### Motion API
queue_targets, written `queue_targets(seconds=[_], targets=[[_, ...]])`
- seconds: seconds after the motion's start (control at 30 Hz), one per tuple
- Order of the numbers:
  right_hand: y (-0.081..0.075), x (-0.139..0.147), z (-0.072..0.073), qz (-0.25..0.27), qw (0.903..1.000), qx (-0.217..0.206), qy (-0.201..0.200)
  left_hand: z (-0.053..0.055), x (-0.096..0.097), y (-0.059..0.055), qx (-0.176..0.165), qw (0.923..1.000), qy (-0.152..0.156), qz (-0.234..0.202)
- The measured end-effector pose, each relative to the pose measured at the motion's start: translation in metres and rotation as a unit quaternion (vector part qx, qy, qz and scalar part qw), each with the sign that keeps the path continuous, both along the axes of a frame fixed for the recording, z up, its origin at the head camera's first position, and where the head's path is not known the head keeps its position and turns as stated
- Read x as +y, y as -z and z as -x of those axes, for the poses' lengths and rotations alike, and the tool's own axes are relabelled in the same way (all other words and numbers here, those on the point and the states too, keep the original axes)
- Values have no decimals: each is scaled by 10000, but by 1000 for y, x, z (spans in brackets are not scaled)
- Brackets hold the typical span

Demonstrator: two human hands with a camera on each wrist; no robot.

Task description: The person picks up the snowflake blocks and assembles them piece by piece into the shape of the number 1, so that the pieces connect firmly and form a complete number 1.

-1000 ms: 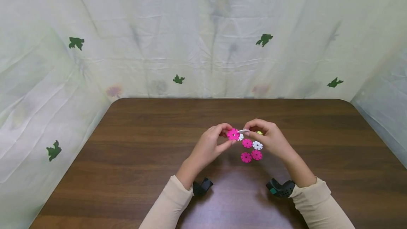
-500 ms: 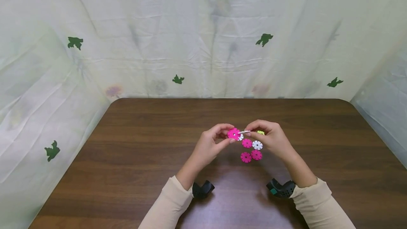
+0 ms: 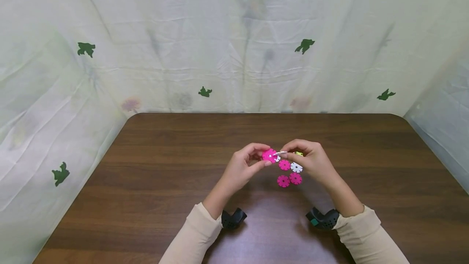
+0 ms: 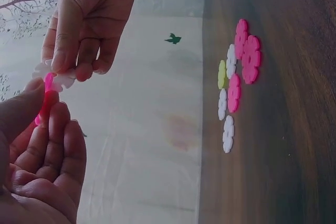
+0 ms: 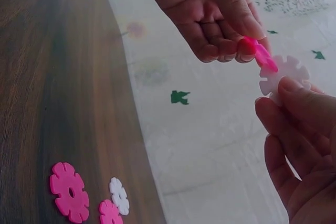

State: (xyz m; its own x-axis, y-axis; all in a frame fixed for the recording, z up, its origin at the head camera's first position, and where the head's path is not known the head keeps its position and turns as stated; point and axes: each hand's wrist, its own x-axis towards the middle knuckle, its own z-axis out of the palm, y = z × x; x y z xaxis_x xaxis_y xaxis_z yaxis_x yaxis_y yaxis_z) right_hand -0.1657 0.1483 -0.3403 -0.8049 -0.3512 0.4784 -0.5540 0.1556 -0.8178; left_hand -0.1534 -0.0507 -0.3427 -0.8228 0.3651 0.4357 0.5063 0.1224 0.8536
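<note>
Held above the table, a pink notched snowflake disc (image 3: 269, 155) is pinched between the thumb and fingers of my left hand (image 3: 239, 164). My right hand (image 3: 312, 159) pinches a white notched disc (image 5: 286, 74), which stands nearly edge-on in the head view. The two discs meet at their rims, crossed at an angle, with the pink edge at the white one's notches in the right wrist view. Below the hands lie loose discs: pink ones (image 3: 284, 165), white ones (image 3: 296, 167) and a yellow-green one (image 4: 222, 74) partly hidden by my right hand in the head view.
The brown wooden table (image 3: 165, 174) extends to both sides of the hands. Behind it hangs a pale cloth backdrop (image 3: 234, 52) with green bird shapes. Each wrist wears a black camera mount, the left mount (image 3: 233, 218) and the right mount (image 3: 323, 218).
The right hand has shifted slightly down, and the white disc's tilt has changed a little against the pink disc. Both hands keep their pinch; the discs on the table have not moved.
</note>
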Motion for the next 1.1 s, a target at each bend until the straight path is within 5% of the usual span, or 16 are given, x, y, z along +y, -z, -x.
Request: queue_targets(seconds=[0.37,0.6,0.83,1.1], targets=[[-1,-4,-3,-82,9987,-473,182,0,0,2,608,9979,-181,93],[5,-6,-1,-27,9969,-792,17,13,4,26,1306,9898,-289,490],[24,-4,8,238,9939,-1045,-279,14,6,33,1560,9837,-422,786],[24,-6,6,155,9937,-1049,-359,15,6,34,1736,9788,-695,840]])
